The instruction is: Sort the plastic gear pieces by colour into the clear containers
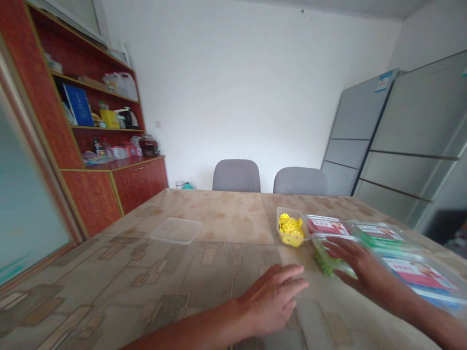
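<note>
My left hand [273, 297] lies flat on the table [226, 228] with its fingers stretched out, holding nothing. My right hand [355, 265] rests with spread fingers on a clear lidded box of green pieces [326, 258]. Just beyond it stands an open clear box of yellow pieces [291, 227]. Beside that lies a closed box with a red label [326, 225]. Further right are a green-filled box [379, 234] and a box with a pink and blue label [419, 272].
A loose clear lid [176, 230] lies on the table's left middle. Two grey chairs [237, 176] stand at the far edge. A red wooden shelf cabinet [98, 146] fills the left wall. Grey metal cabinets [401, 141] stand at the right.
</note>
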{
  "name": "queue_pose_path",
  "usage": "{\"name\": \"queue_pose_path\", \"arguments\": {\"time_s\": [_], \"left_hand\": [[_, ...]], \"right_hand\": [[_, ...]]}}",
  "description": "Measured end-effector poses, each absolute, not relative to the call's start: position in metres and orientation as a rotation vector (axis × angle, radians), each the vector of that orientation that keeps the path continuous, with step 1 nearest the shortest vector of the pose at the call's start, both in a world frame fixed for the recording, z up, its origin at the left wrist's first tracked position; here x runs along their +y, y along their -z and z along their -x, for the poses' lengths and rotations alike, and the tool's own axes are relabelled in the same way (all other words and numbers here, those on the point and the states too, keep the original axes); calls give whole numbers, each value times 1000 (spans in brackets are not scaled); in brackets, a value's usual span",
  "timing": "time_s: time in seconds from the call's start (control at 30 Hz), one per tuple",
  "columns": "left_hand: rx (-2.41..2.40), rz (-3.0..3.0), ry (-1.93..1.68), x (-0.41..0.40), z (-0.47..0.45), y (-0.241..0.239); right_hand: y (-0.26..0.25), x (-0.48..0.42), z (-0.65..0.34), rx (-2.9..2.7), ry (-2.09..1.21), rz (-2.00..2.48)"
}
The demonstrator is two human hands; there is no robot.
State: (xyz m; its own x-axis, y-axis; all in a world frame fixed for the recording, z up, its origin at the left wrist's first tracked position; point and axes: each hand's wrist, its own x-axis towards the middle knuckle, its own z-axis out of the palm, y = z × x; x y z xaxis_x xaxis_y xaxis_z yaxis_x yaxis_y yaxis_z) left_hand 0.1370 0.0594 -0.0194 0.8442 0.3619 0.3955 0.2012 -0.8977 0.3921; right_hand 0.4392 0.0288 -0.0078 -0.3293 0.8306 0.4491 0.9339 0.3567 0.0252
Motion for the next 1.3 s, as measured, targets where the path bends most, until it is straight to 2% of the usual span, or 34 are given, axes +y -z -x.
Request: {"name": "queue_pose_path", "arguments": {"time_s": [0.2, 0.6, 0.9, 1.3], "left_hand": [[628, -2544, -741, 69, -94, 31], [801, -2365, -844, 89, -77, 43], [814, -2343, -870, 88, -78, 47], [816, -2374, -878, 92, -81, 41]], "right_hand": [[-5, 45, -346, -1900, -350, 1611], [40, 64, -321, -1120, -743, 1507], [33, 79, -308, -1015, -698, 1460], [47, 85, -319, -1183, -589, 1465]]}}
